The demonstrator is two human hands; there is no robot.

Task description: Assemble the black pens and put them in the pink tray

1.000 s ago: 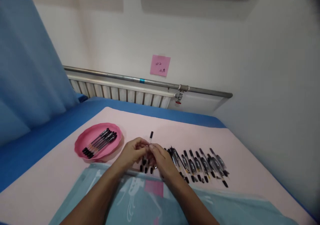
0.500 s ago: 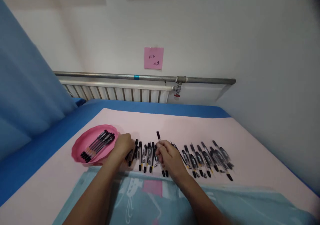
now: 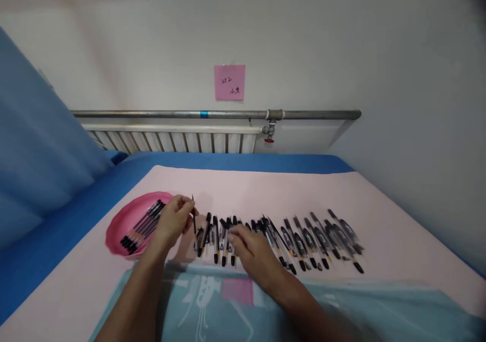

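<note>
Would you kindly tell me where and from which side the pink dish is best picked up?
Probably by its bare left rim, coming from the left: the pink dish is shallow with a raised edge, the pens lie across its middle, and the left hand, pinching a thin pen, crowds its right side.

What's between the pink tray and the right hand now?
Head view: the left hand, pinching a thin dark stick, then several pens of the row.

left hand lifted pen, right hand lowered
</note>
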